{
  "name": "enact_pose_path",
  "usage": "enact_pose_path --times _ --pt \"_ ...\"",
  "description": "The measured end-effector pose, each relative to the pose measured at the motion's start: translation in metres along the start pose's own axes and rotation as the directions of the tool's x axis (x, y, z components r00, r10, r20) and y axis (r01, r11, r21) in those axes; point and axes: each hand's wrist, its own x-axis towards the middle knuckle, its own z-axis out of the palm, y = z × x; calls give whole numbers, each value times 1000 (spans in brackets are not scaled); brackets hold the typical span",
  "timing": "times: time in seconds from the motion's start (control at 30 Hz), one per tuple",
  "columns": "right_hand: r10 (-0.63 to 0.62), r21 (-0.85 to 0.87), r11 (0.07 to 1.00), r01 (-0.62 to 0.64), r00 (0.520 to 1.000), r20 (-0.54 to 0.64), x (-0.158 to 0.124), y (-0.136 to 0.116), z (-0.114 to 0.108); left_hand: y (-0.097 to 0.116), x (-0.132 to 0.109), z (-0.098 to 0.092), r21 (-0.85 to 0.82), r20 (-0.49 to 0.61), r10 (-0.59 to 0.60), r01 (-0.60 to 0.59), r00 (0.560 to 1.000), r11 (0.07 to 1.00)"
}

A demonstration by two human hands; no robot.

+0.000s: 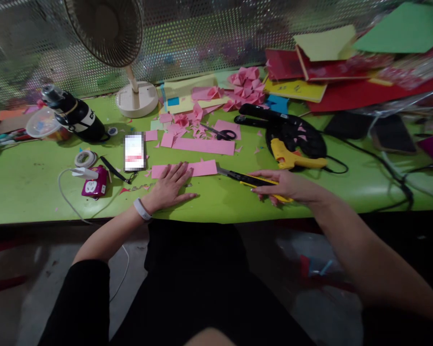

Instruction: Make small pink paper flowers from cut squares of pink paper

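My left hand [171, 186] lies flat with its fingers spread, pressing a pink paper strip [204, 168] on the green table [202, 204]. In my right hand [285, 186] is a yellow and black utility knife [254, 180]. Its blade points left, and the tip is at the strip's right end; whether it lies under the paper I cannot tell. Just behind the strip lies another pink paper strip [205, 145]. Black-handled scissors [225, 135] rest among pink paper scraps behind that.
A phone [134, 151], a purple power adapter [95, 182] and a tape roll [85, 158] sit at left. Farther back stand a black bottle [81, 115] and a fan [137, 98]. To the right are a yellow glue gun [296, 158], a black flat iron [261, 115] and folded pink paper flowers [247, 86].
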Motion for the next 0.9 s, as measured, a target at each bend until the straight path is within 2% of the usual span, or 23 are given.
enact_pose_path --times 0.1,0.2,0.3,0.4,0.53,0.7,0.9 --pt "16 -37 999 -15 999 31 4 -7 -1 0 0 0 -2 -2 -5 5 1000 1000" --pt "-101 -203 975 96 995 -16 13 -10 -3 0 0 -1 -26 -5 -9 9 1000 1000" --pt "-275 -468 861 199 956 -101 23 -12 -3 2 0 -3 -29 9 -15 15 1000 999" --pt "-390 -622 747 233 912 -126 32 -11 -1 3 1 -5 -29 21 -23 24 999 999" --pt "-447 -720 649 245 889 -100 39 -9 4 3 1 -5 -45 16 -20 21 1000 999" --pt "-581 -788 548 281 805 -117 38 -4 12 4 1 -4 -39 20 -22 23 1000 999" --pt "-679 -848 423 320 731 -63 37 11 12 5 2 -8 -16 33 -27 27 999 1000"
